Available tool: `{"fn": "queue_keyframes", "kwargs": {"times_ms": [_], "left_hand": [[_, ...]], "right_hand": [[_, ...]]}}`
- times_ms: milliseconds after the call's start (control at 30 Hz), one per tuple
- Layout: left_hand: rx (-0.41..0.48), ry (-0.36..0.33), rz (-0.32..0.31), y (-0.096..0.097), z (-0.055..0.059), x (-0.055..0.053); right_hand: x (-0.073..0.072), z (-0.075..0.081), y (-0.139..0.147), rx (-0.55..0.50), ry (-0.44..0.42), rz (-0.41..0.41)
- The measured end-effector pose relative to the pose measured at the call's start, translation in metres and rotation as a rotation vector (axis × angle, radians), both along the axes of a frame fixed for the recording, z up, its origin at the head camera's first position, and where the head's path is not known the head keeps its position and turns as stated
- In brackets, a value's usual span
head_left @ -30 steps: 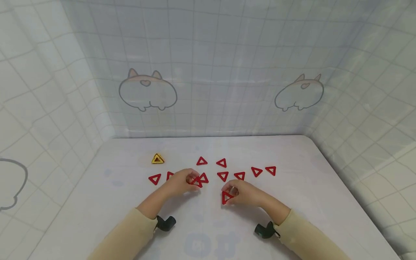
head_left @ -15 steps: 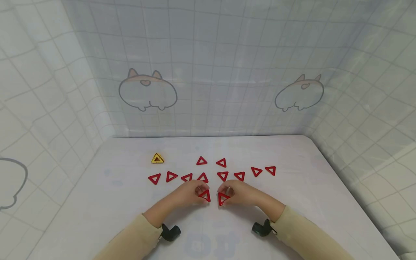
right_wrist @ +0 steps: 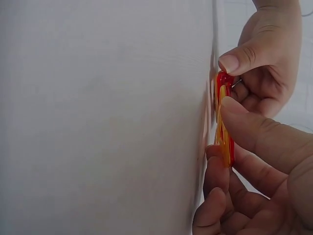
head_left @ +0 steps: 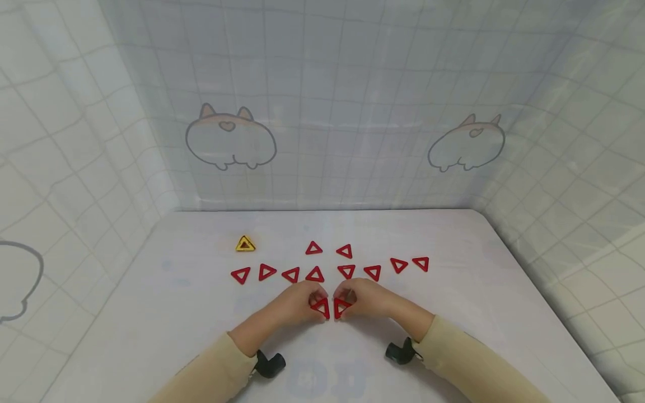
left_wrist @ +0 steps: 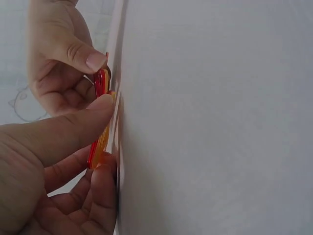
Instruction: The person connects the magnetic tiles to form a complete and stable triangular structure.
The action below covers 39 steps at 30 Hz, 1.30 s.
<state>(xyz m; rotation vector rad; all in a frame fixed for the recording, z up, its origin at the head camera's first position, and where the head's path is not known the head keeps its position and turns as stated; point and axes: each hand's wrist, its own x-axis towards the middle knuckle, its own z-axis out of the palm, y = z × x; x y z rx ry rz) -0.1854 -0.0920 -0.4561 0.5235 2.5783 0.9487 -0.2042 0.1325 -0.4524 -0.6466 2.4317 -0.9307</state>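
Observation:
In the head view my left hand (head_left: 301, 303) pinches a red triangle frame (head_left: 327, 309) by its left part, between thumb and fingers. Facing it, my right hand (head_left: 367, 299) pinches another red triangle frame (head_left: 337, 310). The two triangles stand side by side with straight edges towards each other, a narrow gap between them in the head view. In the left wrist view the left triangle (left_wrist: 96, 155) shows edge-on, glossy red with an orange side, close to the white tabletop. The right wrist view has the right triangle (right_wrist: 231, 152) edge-on too, thumb on one face.
Behind the hands, several loose red triangle frames lie flat, among them one (head_left: 314, 275) near the left fingers and one (head_left: 346, 271) near the right. A yellow triangle piece (head_left: 245, 249) lies back left on the white table (head_left: 191, 313). Grid-patterned curtains (head_left: 322, 140) surround it.
My left hand has brought its red triangle right and towards me, away from the row. My right hand has shifted slightly left, so the two triangles are now close together.

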Motion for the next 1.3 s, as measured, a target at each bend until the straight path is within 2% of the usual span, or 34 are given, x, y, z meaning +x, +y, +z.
{"fn": "queue_keyframes", "kwargs": {"times_ms": [333,633,933,1133,1300], "left_hand": [[0.009,0.031,0.004,0.0012,0.0004,0.0015],[0.018,0.027,0.015,0.0016,-0.0011,0.0035],[0.003,0.048,0.02,0.0035,0.0033,0.0067],[0.002,0.035,0.021,0.0038,0.0054,0.0077],[0.01,0.038,0.002,0.0042,0.0056,0.008]], "right_hand": [[-0.0021,-0.0004,-0.0042,0.016,0.014,-0.007],[-0.0008,0.0014,-0.0072,0.015,0.015,-0.005],[-0.0004,0.0007,-0.0086,0.026,0.021,-0.009],[0.0008,0.0012,-0.0085,0.041,0.018,-0.01],[0.0032,0.0018,-0.0067,0.06,0.017,-0.013]]}}
